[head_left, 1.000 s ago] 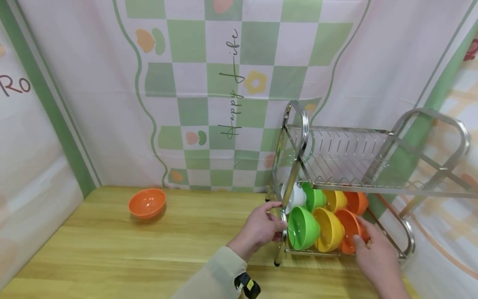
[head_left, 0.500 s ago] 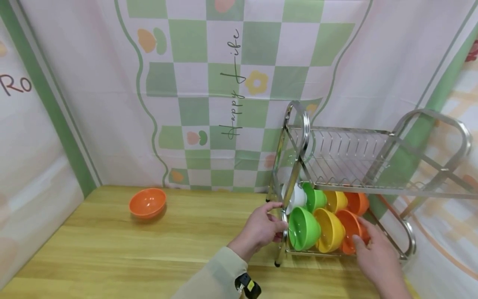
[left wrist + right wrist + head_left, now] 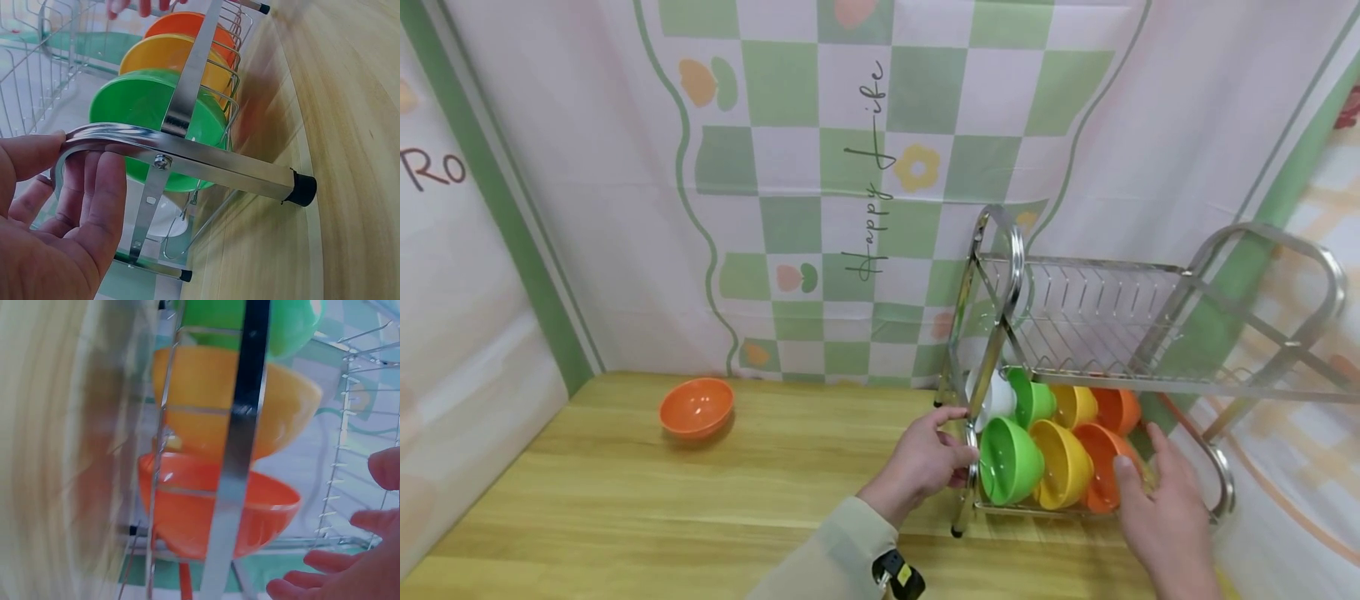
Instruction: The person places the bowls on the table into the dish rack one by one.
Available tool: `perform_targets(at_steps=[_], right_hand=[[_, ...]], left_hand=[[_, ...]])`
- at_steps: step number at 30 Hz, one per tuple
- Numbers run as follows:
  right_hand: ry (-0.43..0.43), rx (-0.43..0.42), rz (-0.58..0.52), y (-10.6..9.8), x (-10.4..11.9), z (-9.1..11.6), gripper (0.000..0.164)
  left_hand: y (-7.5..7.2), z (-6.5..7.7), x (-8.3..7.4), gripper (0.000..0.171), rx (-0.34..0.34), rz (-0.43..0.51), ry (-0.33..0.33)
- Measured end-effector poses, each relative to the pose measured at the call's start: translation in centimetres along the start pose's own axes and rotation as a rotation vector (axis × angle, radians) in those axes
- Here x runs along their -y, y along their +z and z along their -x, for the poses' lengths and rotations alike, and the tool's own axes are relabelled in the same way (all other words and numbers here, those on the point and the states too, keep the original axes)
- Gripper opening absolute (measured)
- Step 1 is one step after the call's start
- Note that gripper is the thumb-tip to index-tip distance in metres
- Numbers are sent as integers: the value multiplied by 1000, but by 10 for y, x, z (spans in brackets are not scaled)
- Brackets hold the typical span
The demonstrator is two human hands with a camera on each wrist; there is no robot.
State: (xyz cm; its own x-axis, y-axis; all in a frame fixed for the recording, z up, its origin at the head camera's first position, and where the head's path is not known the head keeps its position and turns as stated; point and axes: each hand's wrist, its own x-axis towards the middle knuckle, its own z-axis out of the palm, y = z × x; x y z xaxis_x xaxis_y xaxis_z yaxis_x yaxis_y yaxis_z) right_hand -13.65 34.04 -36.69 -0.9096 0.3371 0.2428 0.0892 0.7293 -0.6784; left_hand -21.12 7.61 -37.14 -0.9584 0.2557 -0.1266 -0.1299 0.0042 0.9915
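A metal dish rack (image 3: 992,350) stands on the right of the table. My left hand (image 3: 925,457) holds its left side frame, thumb and fingers curled round the bent tube (image 3: 112,132) in the left wrist view. Along the front of the lower tier, a green bowl (image 3: 1011,462), a yellow bowl (image 3: 1063,467) and an orange bowl (image 3: 1101,471) stand tilted on their sides. Beside the orange bowl is my right hand (image 3: 1168,504), its fingers spread and apart from the bowl (image 3: 187,512) in the right wrist view.
Behind the front row sit a white bowl (image 3: 996,396), a green one, a yellow one and an orange one. The upper tier (image 3: 1097,333) overhangs them. Another orange bowl (image 3: 697,408) stands at the left of the wooden table (image 3: 760,508). A patterned curtain (image 3: 850,183) hangs behind.
My right hand has let go of the front orange bowl and moved slightly right, its fingers spreading. The left hand keeps its hold on the rack.
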Motion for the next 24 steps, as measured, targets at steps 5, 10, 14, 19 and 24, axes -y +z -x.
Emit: perform_targets(at_steps=[5,10,14,19,24], right_hand=[[26,-71,-58,1,16,10,74],[18,-131,-145,8,39,21,73],[-26,-119,-243,13,54,26,74],[-57,-65,-298,16,69,30,73],[-67,-26,-343,20,85,33,71]], left_hand=[[0,0,1,57,4,-3,3],[0,0,0,58,6,-6,7],[0,1,0,57,9,-25,14],[0,1,1,57,12,-52,31],[-1,1,1,57,17,-70,42]])
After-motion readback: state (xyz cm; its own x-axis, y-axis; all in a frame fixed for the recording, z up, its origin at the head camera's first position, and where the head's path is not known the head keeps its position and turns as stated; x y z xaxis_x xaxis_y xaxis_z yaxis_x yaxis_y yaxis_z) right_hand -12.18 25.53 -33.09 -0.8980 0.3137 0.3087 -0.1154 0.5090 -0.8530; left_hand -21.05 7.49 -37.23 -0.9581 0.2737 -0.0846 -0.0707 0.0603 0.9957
